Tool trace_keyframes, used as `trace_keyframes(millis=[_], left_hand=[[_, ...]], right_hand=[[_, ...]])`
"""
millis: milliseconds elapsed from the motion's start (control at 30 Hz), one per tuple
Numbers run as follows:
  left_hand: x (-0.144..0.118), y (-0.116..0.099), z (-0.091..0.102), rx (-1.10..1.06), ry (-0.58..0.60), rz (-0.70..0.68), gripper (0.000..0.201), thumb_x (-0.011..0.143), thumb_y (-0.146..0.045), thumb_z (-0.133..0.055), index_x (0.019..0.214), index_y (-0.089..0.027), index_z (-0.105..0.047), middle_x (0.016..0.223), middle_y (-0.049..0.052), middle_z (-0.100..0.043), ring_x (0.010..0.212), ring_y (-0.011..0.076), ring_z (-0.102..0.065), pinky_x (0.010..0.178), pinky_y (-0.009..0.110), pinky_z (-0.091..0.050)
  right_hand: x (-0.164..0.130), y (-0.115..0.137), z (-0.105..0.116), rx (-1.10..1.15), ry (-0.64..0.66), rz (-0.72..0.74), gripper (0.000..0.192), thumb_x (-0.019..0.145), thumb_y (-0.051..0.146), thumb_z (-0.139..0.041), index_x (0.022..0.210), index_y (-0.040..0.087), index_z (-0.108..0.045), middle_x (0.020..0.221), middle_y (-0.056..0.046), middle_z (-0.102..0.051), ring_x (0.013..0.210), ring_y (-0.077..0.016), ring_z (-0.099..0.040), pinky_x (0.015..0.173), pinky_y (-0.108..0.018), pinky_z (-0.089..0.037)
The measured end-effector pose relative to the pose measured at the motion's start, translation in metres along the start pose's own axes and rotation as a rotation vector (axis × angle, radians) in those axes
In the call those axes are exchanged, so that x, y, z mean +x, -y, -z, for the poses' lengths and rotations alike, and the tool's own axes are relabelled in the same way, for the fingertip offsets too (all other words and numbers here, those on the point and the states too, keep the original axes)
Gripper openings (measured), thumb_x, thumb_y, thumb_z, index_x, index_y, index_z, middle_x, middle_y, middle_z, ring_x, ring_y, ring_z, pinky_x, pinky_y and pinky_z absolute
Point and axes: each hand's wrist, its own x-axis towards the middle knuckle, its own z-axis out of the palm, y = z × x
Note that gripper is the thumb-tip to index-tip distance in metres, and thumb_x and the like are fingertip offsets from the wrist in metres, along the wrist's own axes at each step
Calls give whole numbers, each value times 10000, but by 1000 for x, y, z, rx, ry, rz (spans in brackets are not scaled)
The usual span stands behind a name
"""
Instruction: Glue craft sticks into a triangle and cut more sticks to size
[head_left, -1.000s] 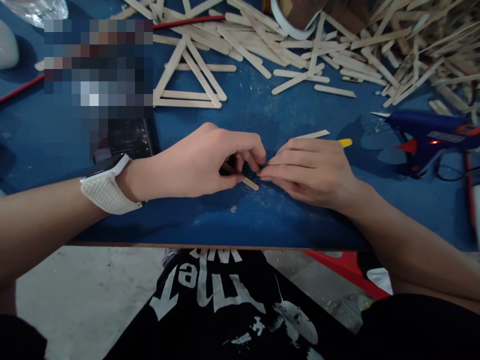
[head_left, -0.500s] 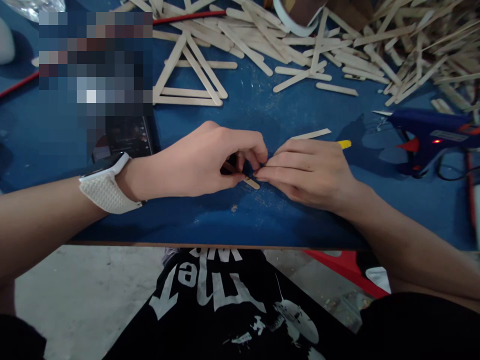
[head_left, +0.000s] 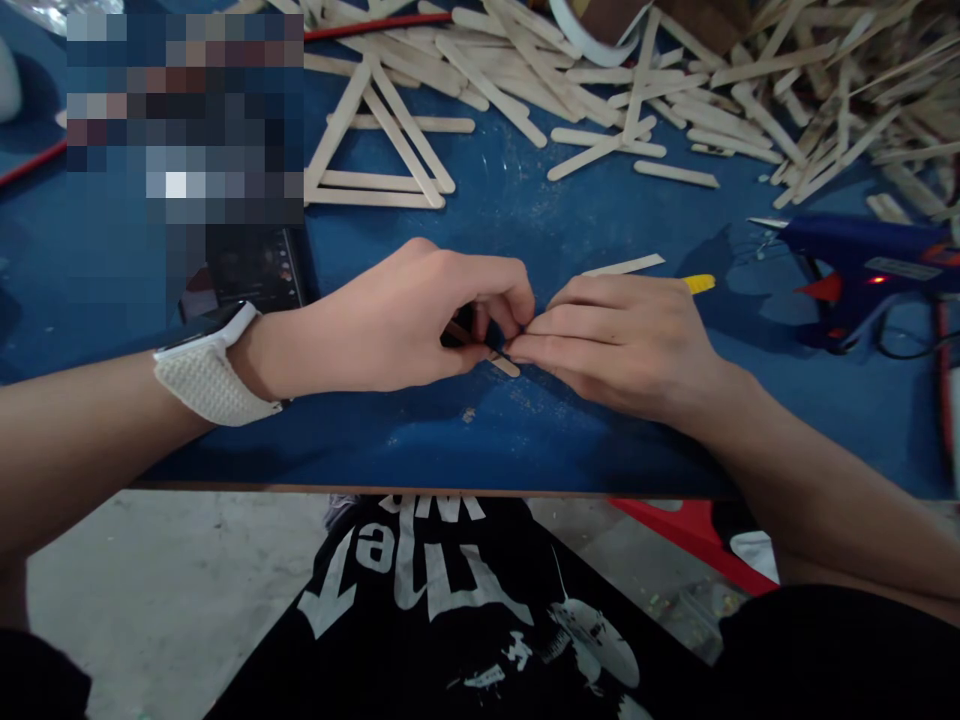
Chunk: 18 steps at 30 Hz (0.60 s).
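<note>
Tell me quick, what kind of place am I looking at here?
Likely a craft or hobby workbench: a blue table strewn with wooden craft sticks, a glue gun with its light on, and a glued stick triangle.

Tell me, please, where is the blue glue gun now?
In the head view, the blue glue gun lies on the blue table at the far right, beyond the right hand and just below the heap of wooden sticks.

Near edge: bare blue surface (head_left: 480,440), open passage.
Far side: stick pile (head_left: 675,90) and stick triangle (head_left: 382,150).
Right: glue gun (head_left: 862,265).
Left: phone (head_left: 259,270).
</note>
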Motion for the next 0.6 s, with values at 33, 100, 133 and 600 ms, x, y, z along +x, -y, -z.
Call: trace_keyframes(millis=[33, 100, 133, 600], left_hand=[[0, 0, 0, 0, 2, -1, 282, 1015, -130, -738, 1256, -247, -825, 1185, 29, -939, 1057, 198, -883, 916, 277, -645], [1, -1, 1, 4, 5, -4, 270, 1015, -135, -735, 1246, -242, -822, 1175, 31, -935, 1059, 200, -882, 911, 277, -641], [1, -1, 1, 10, 7, -2, 266, 1015, -135, -733, 1244, -239, -819, 1169, 32, -933, 1054, 200, -882, 907, 279, -640], [1, -4, -1, 49, -13, 9, 282, 981, -139, -714, 1226, -255, -791, 1044, 11, -914, 947, 191, -875, 875, 283, -641]], right_hand=[[0, 0, 0, 0, 8, -13, 214, 1208, 178, -719, 1342, 268, -859, 1145, -19, -905, 1005, -219, -812, 826, -378, -622], [0, 1, 0, -11, 20, -29, 214, 1215, 194, -715, 1347, 284, -858, 1138, -12, -903, 993, -213, -806, 818, -376, -614], [0, 2, 0, -18, 20, -25, 204, 1218, 200, -716, 1346, 281, -852, 1133, -12, -902, 985, -211, -801, 809, -374, -608], [4, 3, 10, -44, 73, 28, 185, 1236, 208, -667, 1283, 228, -845, 1083, -32, -857, 961, -220, -751, 772, -394, -529]])
